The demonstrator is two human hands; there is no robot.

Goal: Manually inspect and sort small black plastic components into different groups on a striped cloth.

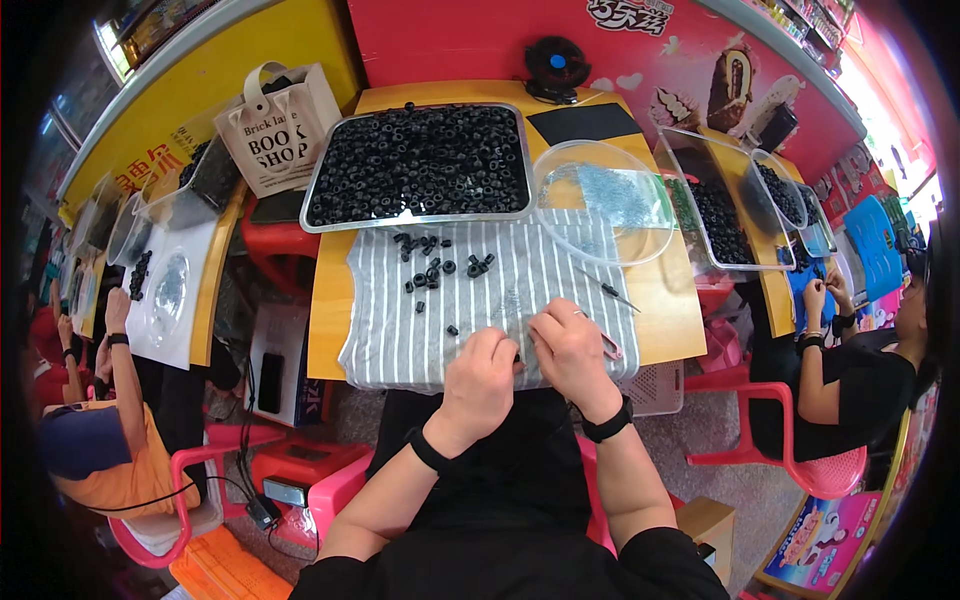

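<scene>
Both hands meet over the near edge of a grey-and-white striped cloth (390, 335) on the table. My left hand (480, 382) is closed, its thumb and fingertip pinching a small black part that barely shows between them. Close beside it, my right hand (575, 352) is also curled, fingertips together; what it holds is hidden. Several small black ring-shaped parts (434, 271) lie loose on the cloth, with one black part (452, 330) nearer my left hand. A thin pointed tool (612, 291) and a pink-handled tool (612, 346) lie to the right of my right hand.
Behind the cloth stands a metal tray (420, 219) heaped with black rings. A transparent round dish (606, 262) with fine pale bits sits right of it. A small black fan (556, 68) stands at the back. Co-workers sit at tables left and right, near more bins (720, 262).
</scene>
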